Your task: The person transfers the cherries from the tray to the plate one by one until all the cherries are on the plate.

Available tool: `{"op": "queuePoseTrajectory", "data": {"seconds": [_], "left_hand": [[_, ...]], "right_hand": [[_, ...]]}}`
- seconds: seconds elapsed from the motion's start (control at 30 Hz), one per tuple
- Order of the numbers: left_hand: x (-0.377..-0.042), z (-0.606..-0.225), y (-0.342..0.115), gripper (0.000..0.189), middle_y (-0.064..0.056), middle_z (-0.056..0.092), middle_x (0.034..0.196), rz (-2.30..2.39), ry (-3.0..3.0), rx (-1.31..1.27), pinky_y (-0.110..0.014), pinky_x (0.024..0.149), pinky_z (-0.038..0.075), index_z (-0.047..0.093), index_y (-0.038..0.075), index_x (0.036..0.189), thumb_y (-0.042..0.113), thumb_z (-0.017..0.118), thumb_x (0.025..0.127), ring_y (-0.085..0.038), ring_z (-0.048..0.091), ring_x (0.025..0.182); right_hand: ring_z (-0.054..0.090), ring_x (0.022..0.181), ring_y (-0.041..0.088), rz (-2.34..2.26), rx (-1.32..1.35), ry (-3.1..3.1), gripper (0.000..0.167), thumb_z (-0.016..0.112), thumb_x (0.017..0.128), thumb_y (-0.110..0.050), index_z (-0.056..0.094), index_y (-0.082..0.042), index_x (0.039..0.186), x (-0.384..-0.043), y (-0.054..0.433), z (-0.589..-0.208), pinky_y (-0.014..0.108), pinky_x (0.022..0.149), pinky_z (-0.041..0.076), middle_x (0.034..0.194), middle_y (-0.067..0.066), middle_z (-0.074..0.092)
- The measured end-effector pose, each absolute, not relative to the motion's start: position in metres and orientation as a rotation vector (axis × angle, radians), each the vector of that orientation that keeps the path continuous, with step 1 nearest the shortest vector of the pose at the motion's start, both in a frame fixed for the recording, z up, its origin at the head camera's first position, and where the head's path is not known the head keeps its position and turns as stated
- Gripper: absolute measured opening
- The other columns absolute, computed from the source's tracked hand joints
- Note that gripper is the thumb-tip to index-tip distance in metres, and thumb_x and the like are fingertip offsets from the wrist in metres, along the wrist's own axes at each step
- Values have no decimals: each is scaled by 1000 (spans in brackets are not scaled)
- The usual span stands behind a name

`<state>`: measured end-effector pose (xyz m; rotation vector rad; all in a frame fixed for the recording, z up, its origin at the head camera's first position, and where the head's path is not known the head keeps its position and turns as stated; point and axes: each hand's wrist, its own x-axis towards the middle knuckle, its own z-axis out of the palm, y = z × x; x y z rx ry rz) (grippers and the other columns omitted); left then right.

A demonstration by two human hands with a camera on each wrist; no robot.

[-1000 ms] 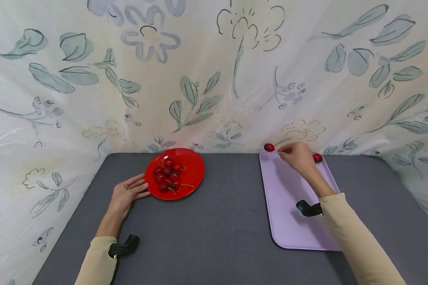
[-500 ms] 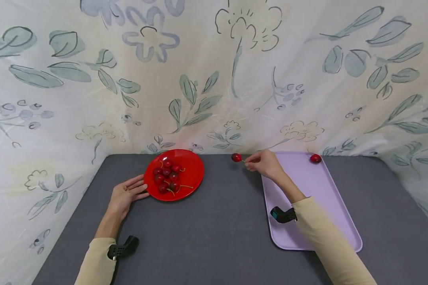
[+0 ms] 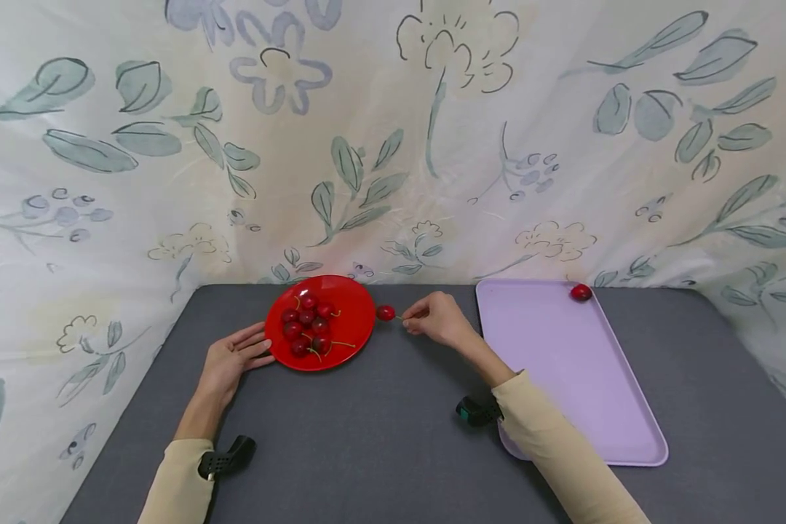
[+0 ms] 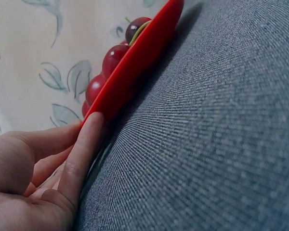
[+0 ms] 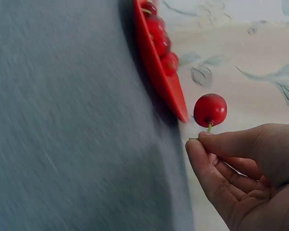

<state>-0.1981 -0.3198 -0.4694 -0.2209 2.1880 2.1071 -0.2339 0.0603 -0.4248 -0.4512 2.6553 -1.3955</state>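
Note:
My left hand (image 3: 225, 367) is at the left side of the red plate (image 3: 360, 331), its fingers stretched out. In the left wrist view the plate's rim (image 4: 127, 74) lies between the thumb and a finger, which pinch it. Several dark red cherries (image 3: 306, 317), some with green stems, are heaped on the plate. My right hand (image 3: 440, 320) pinches a cherry (image 3: 386, 313) by its green stem, just right of the plate. In the right wrist view this cherry (image 5: 210, 110) stands above the thumb and fingertip, beside the plate's edge (image 5: 166, 91).
A lilac tray (image 3: 563, 364) lies on the right of the dark grey table (image 3: 367, 437), partly under my right forearm. One cherry (image 3: 581, 292) rests at its far right corner. A flower-patterned cloth (image 3: 393, 94) rises behind the table.
My right hand has carried the cherry by its stem from the tray's far left corner leftward to the red plate's right edge. The left hand has stayed at the plate.

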Motion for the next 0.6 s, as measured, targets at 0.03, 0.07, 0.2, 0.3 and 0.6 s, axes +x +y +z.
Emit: {"op": "queuePoseTrajectory", "data": {"seconds": [0.03, 0.07, 0.2, 0.3, 0.6], "left_hand": [[-198, -469, -320, 57, -6, 61, 120, 2106, 2189, -222, -31, 81, 59, 39, -2, 147, 9, 63, 96, -7, 69, 92], [-199, -469, -319, 57, -6, 61, 121, 2105, 2189, -223, -31, 81, 59, 40, -2, 147, 8, 63, 96, -7, 69, 92], [-200, -469, -319, 57, -9, 61, 124, 2103, 2187, -218, -31, 81, 59, 39, -1, 147, 9, 63, 96, -8, 69, 93], [-201, -468, -319, 57, -10, 60, 124, 2103, 2184, -212, -31, 81, 59, 39, -2, 148, 8, 63, 96, -8, 69, 93], [-202, -467, -321, 58, -1, 64, 114, 2120, 2185, -195, -31, 80, 59, 39, -3, 147, 9, 64, 96, -7, 69, 92]], "right_hand": [[71, 67, 18, -1397, -454, 2650, 9, 72, 87, -2, 76, 3, 92, -233, 56, -426, 27, 62, 59, 79, 10, 73], [70, 67, 17, -1396, -456, 2648, 9, 73, 86, -3, 77, 2, 92, -232, 53, -428, 26, 61, 59, 79, 9, 73], [69, 65, 15, -1424, -444, 2630, 7, 73, 86, -3, 77, 1, 91, -229, 37, -431, 25, 61, 59, 78, 8, 73], [68, 64, 14, -1430, -432, 2631, 6, 74, 86, -4, 77, 0, 90, -227, 22, -429, 24, 58, 57, 76, 7, 72], [64, 60, 13, -1385, -380, 2698, 7, 75, 86, -6, 79, -3, 91, -223, -19, -426, 21, 53, 54, 74, 5, 71]]}}
